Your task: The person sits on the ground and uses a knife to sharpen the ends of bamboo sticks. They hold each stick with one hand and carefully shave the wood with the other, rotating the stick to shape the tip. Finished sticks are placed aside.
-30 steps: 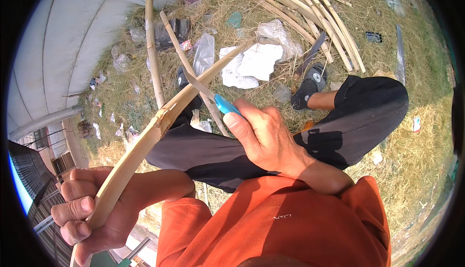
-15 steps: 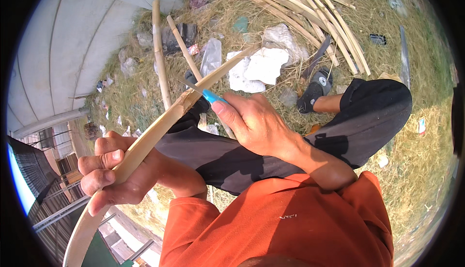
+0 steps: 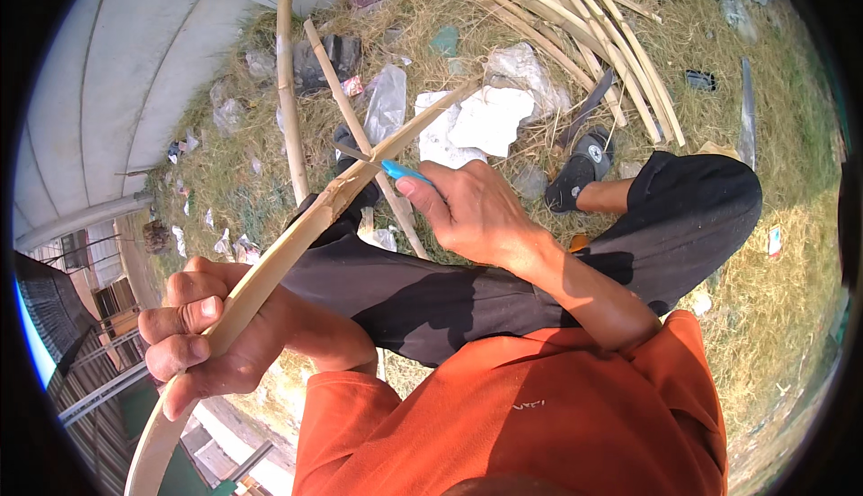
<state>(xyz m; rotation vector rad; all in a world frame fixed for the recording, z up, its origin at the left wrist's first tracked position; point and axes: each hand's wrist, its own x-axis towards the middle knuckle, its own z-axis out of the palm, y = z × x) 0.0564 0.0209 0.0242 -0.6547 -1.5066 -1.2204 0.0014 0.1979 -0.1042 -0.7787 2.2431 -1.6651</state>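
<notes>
Head view shows the left hand (image 3: 252, 348) with its fingers wrapped round the lower part of a long pale strip (image 3: 279, 258), seemingly to steady it as it slants above the dark trousers (image 3: 404, 298). The right hand (image 3: 476, 213) has its fingers closed round a blue-handled knife (image 3: 402, 171), angled so its blade crosses the strip. The strip's far end overlaps a white block (image 3: 491, 123); contact is unclear. A thin pole (image 3: 334, 82) passes behind, near the blade, crowding that spot; beyond lies a strip pile (image 3: 584, 21).
</notes>
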